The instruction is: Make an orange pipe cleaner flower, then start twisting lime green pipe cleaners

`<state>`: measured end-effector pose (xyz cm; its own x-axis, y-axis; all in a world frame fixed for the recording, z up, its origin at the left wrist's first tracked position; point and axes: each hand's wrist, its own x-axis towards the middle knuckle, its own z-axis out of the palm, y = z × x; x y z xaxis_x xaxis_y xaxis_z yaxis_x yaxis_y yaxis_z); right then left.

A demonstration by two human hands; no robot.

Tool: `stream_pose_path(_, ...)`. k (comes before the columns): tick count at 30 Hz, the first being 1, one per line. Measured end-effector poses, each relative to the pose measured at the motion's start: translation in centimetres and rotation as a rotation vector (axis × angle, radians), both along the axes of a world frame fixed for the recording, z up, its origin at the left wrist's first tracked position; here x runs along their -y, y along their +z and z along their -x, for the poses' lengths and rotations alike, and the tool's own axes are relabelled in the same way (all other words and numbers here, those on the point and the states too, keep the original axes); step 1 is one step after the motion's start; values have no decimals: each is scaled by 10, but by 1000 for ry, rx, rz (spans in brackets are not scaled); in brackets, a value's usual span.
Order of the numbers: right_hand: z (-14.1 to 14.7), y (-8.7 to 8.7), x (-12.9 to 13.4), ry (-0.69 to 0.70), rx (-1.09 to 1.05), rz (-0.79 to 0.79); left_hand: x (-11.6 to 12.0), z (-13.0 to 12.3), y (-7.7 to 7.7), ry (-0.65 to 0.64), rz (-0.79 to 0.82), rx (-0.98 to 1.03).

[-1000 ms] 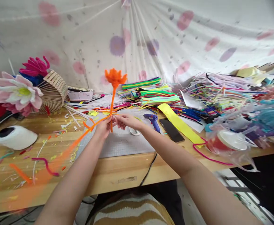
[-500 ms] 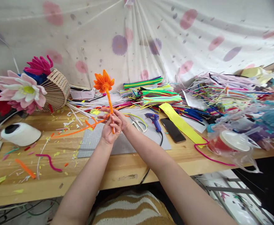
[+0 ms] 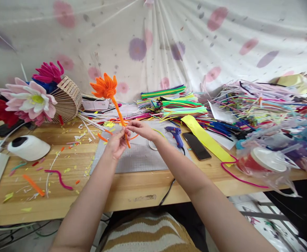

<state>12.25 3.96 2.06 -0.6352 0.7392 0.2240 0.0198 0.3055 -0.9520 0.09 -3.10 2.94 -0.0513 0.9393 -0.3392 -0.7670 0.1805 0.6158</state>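
An orange pipe-cleaner flower [image 3: 104,86] stands tilted to the left on a fuzzy orange stem [image 3: 118,111]. My left hand [image 3: 117,141] is closed around the lower stem, whose end pokes out below the fingers. Beside it, my right hand [image 3: 141,129] pinches at a loose orange pipe cleaner [image 3: 134,136] that curves off the stem; the fingertips partly hide the strand. Both hands are above a grey cutting mat [image 3: 142,162]. Scissors [image 3: 152,145] lie on the mat, mostly covered by my right wrist.
A blue glue gun [image 3: 174,134], a phone [image 3: 196,145] and a yellow strip [image 3: 208,140] lie to the right, near a bagged cup [image 3: 266,159]. Pipe-cleaner bundles [image 3: 182,106] line the back. Left are a thread cone [image 3: 31,148], scraps and finished flowers [image 3: 34,99].
The flower has tipped left. The loose orange pipe cleaner, which stretched left across the mat, now curves to the right of the stem. My right hand has come from behind the stem to its right side.
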Motion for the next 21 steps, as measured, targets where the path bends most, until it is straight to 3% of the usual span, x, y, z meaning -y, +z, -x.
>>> stream_pose_path(5, -24, 18, 17, -141, 454, -468, -3, 7, -16, 156, -105, -541)
stream_pose_path(9, -24, 28, 34, -185, 608, -619, -9, 2, -28, 283, -210, -721)
stream_pose_path(15, -18, 35, 46, -167, 616, -564, -13, -8, -27, 341, -227, -600)
stream_pose_path(21, -19, 33, 33, -2, 567, -160, -8, -14, -24, 285, -150, -428)
